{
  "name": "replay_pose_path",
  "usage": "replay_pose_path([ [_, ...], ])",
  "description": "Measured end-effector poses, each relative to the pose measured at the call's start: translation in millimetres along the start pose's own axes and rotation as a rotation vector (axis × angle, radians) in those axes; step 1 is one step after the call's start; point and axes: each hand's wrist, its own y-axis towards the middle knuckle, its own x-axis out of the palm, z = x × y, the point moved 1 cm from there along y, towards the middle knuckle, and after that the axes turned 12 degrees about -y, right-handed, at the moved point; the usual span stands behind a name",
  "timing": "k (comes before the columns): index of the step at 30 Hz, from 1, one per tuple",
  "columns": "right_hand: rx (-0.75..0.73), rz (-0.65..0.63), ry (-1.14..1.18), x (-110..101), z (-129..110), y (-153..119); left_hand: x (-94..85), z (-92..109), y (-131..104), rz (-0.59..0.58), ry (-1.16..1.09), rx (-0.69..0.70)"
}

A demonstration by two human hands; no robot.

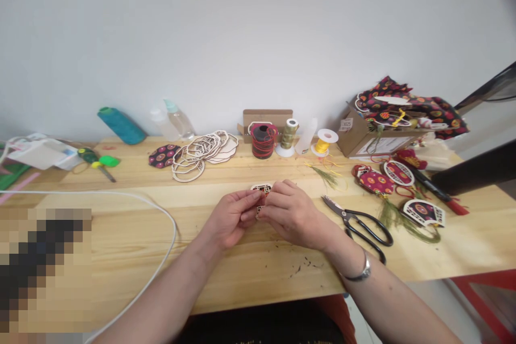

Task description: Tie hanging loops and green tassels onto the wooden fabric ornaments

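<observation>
Between my two hands is a small ornament (262,188) with a pale wooden cut-out frame and dark and red fabric, mostly hidden by my fingers. My left hand (233,216) pinches its left side between thumb and fingers. My right hand (296,214) is closed on its right side, with the fingertips meeting those of the left. Black-handled scissors (358,223) lie just right of my right hand. Farther right are similar finished-looking ornaments, among them a fan-shaped one (423,213) with a green tassel (391,215).
Wooden cut-out frames (189,169) lie in a pile beside patterned fabric (164,156). Behind stand red cord (263,142), green thread (288,134) and a yellow spool (322,144). A cardboard box (357,134) holds fabric. A white cable (169,215) curves at left, near a screwdriver (97,164).
</observation>
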Motion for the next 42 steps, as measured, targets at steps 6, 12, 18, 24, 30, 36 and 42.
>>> replay_pose_path([
  [6, -0.040, -0.040, -0.003, 2, -2, 0, -2.0, 1, 1, 0.018, 0.013, 0.010],
  [12, -0.092, -0.051, 0.053, 5, -11, 1, -4.6, 0, 2, 0.037, 0.016, -0.001],
  [18, -0.163, -0.072, 0.060, 8, -21, 1, -8.1, -1, 2, 0.086, 0.066, 0.026],
  [24, -0.227, -0.139, 0.061, 9, -30, 2, -4.3, 0, 1, 0.092, 0.085, 0.042],
  [30, -0.266, -0.165, 0.054, 13, -36, 0, -2.2, 1, 2, 0.119, 0.082, 0.084],
  [36, -0.329, -0.235, 0.104, 16, -41, 1, -0.3, 0, 1, 0.138, 0.079, 0.045],
  [42, -0.386, -0.258, 0.128, 18, -47, 1, 1.1, 1, 0, 0.141, 0.114, 0.057],
])
